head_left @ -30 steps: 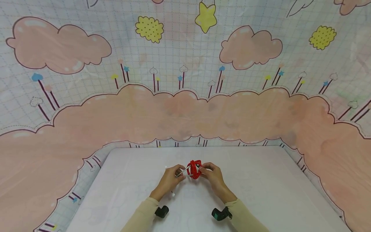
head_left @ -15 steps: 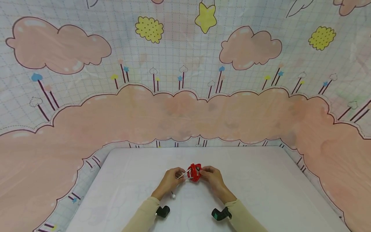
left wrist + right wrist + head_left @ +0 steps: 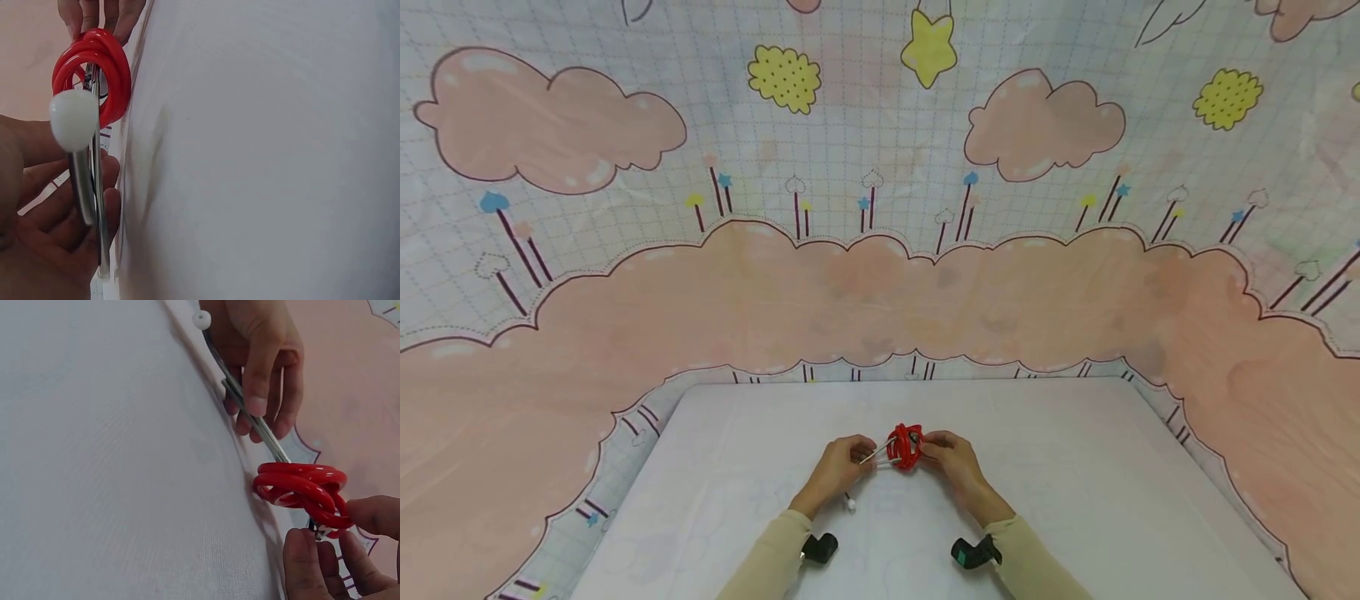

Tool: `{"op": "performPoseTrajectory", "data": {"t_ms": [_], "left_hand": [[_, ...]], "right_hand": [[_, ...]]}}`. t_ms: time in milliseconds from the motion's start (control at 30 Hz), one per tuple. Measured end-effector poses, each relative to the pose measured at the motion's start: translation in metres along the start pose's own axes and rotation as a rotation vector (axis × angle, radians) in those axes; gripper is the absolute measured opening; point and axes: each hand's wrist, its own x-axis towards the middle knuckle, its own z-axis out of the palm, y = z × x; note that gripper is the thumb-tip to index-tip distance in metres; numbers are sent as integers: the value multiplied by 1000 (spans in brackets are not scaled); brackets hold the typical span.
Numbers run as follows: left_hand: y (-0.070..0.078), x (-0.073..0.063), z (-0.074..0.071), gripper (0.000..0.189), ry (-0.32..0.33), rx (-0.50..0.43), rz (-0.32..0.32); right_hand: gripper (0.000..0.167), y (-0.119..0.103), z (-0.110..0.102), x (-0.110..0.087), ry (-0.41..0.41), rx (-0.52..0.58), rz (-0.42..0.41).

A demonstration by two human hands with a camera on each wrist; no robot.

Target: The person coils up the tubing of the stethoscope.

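Observation:
A stethoscope with its red tubing (image 3: 904, 447) wound into a bundle is held between both hands above the white table. My left hand (image 3: 841, 468) grips the metal ear tubes (image 3: 275, 447), its thumb lying along them in the right wrist view. A white ear tip (image 3: 75, 119) sticks out past that hand, close to the left wrist camera. At the bundle's opposite end, my right hand (image 3: 957, 463) pinches the red tubing and a small dark metal part (image 3: 317, 530), mostly hidden behind coils and fingers.
The white tabletop (image 3: 1097, 483) spreads around both hands. Behind and beside it hangs a printed cloth (image 3: 925, 300) with clouds and stars. A black wrist camera (image 3: 976, 552) sits by the right sleeve, another (image 3: 820, 548) by the left.
Both hands have come down slightly toward the near edge with the stethoscope between them. The grip of each hand looks the same, and the bundle stays wound.

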Motion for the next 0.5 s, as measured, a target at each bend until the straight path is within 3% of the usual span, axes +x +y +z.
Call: {"op": "performPoseTrajectory", "data": {"t_ms": [500], "left_hand": [[9,-2,-14,22,171,-71,1]], "right_hand": [[38,-4,-16,-3,23,54,-28]]}}
